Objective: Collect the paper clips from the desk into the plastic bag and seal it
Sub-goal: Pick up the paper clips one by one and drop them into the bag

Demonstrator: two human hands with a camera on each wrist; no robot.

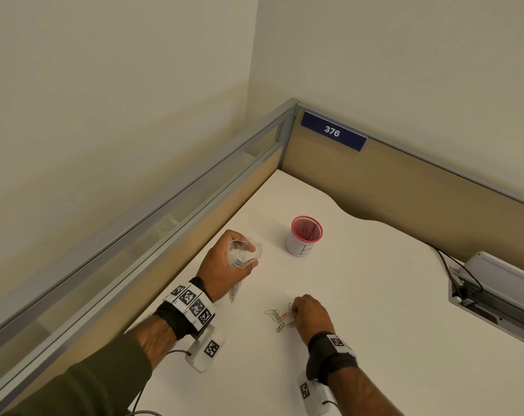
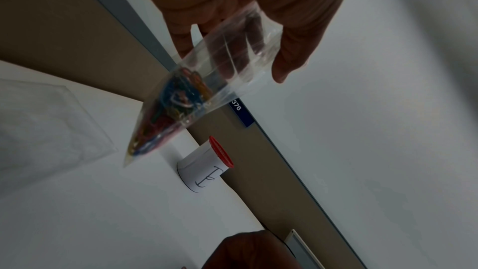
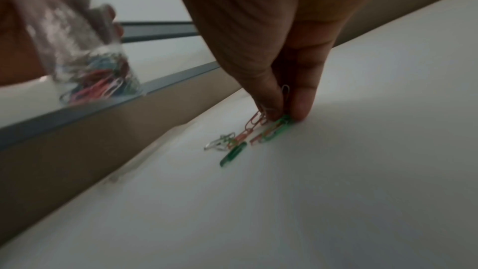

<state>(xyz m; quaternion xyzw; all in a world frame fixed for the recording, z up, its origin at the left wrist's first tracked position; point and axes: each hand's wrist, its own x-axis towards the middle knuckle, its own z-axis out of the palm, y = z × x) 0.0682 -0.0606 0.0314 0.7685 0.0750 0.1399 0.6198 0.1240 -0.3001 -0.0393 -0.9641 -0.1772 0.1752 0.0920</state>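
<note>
My left hand (image 1: 224,262) holds a clear plastic bag (image 1: 244,252) above the white desk (image 1: 374,310), its mouth gaping upward. The bag (image 2: 207,81) hangs down from the fingers with several coloured paper clips (image 2: 168,114) bunched in its lower end; the right wrist view shows the same bag (image 3: 85,64). Lower right, my right hand (image 1: 310,313) reaches down to a small scatter of paper clips (image 1: 277,316) on the desk. Its thumb and fingertips (image 3: 302,107) pinch clips at the cluster's edge, a silver clip standing up between them. Green, red and silver clips (image 3: 243,140) lie loose beside it.
A white cup with a red mesh rim (image 1: 305,235) stands behind the hands, marked with a handwritten letter. Low partition walls (image 1: 374,187) enclose the desk's corner, with a blue "376" plate (image 1: 332,131). A grey cable box (image 1: 495,289) sits at the right edge.
</note>
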